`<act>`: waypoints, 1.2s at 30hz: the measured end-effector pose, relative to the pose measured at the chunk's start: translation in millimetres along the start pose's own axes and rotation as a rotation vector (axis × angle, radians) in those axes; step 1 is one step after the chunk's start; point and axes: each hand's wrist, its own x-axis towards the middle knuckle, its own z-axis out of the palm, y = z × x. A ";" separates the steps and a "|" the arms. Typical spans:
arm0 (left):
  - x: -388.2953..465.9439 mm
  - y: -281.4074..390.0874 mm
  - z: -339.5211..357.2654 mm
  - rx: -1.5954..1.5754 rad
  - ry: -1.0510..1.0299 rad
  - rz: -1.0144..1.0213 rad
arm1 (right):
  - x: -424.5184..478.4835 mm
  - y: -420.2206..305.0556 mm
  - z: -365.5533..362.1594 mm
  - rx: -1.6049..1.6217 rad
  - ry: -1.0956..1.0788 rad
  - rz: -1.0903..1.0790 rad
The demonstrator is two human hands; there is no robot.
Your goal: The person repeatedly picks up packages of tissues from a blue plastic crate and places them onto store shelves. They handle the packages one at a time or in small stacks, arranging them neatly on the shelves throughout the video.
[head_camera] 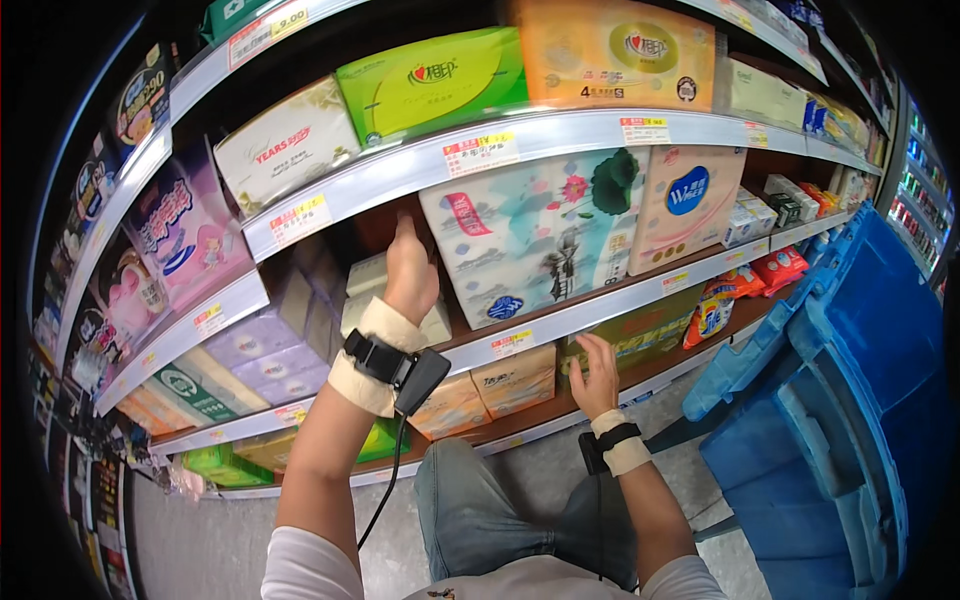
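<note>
My left hand (pixel 411 271) reaches into the gap on the middle shelf, close to the left side of a large tissue multipack (pixel 536 232) printed with a lotus and a pavilion. I see this hand nearly edge-on; its fingers are partly hidden, so its grip is unclear. Behind and below it sit pale green-white tissue packs (pixel 365 306). Lower and to the right, my right hand (pixel 598 375) is raised before the lower shelf with fingers apart and nothing in it. Nearest to it are an olive-gold pack (pixel 637 330) and orange tissue packs (pixel 517 381). Both wrists wear strapped-on black devices.
A large blue plastic bin (pixel 795 465) stands close on my right. The shelf edge (pixel 555 330) with price tags runs between my hands. Purple tissue packs (pixel 274 352) lie left, a pink Winner pack (pixel 686 202) right. Cables hang from both wrists.
</note>
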 end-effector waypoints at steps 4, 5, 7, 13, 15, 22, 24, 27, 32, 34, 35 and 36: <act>-68.0 4.6 -13.8 0.215 -0.081 0.341 | -9.6 -1.2 12.4 -0.036 -0.165 -0.056; -95.7 5.1 -16.8 0.317 -0.170 0.484 | -11.8 -1.7 16.2 -0.051 -0.194 -0.084; -141.8 6.2 -46.3 0.840 -0.275 0.511 | -10.1 -1.0 28.5 -0.118 -0.272 -0.162; -177.8 -66.4 -128.3 1.400 -0.620 0.369 | 3.4 -15.9 64.3 -0.330 -0.459 -0.335; -167.6 -90.7 -153.6 1.487 -0.490 0.395 | 3.1 -17.9 73.5 -0.428 -0.499 -0.284; -138.0 -128.7 -166.3 1.928 -0.336 0.259 | -13.5 -14.3 70.2 -0.465 -0.531 -0.243; -138.4 -132.5 -168.9 1.954 -0.319 0.223 | -19.6 -15.3 67.0 -0.457 -0.539 -0.233; -145.8 -134.1 -165.9 1.950 -0.346 0.209 | -30.1 -7.1 65.1 -0.495 -0.495 -0.271; -178.0 -133.7 -165.8 2.003 -0.378 0.231 | -46.0 -9.8 54.6 -0.469 -0.491 -0.289; -189.9 -135.3 -161.9 2.070 -0.381 0.207 | -51.2 -15.0 46.7 -0.453 -0.498 -0.272; -195.5 -134.5 -159.2 2.107 -0.388 0.189 | -54.2 -15.7 43.8 -0.468 -0.509 -0.289; -199.1 -135.7 -156.0 2.122 -0.389 0.186 | -55.4 -19.0 35.6 -0.463 -0.521 -0.294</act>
